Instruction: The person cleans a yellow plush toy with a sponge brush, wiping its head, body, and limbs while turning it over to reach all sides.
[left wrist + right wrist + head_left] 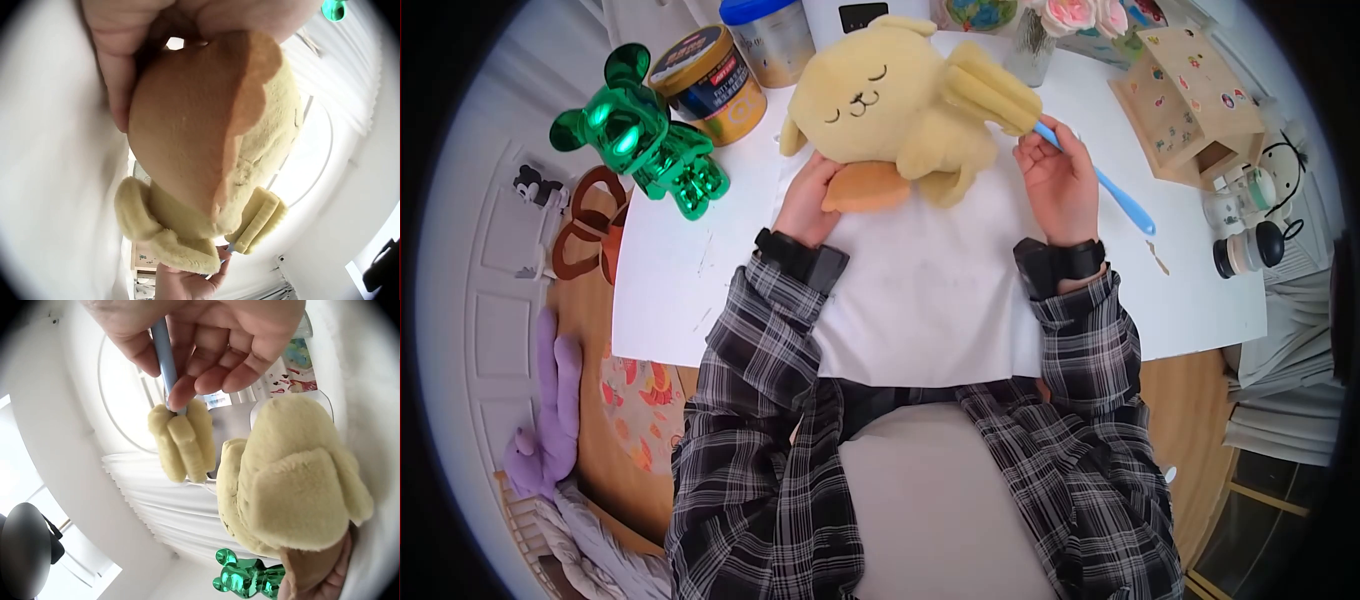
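Note:
In the head view, a yellow plush dog [880, 90] with a stitched sleepy face lies tilted over the white cloth [930, 300]. My left hand [805, 205] grips it at the brown cap [870, 187] on its head; the left wrist view shows fingers curled at that cap [187, 125]. My right hand [1060, 185] pinches a blue handle [1125, 205] between thumb and forefinger. At the handle's far end sits a ridged, soft yellow brush head [182, 444], beside the plush dog's body. The right hand's other fingers are loosely bent.
On the white table [670, 300], a shiny green bear figure [635, 130], a gold-lidded tub [710, 90] and a blue-lidded canister [772, 45] stand at left. A glass vase [1028, 55], a stickered wooden house [1185, 105] and small jars [1245, 250] stand at right.

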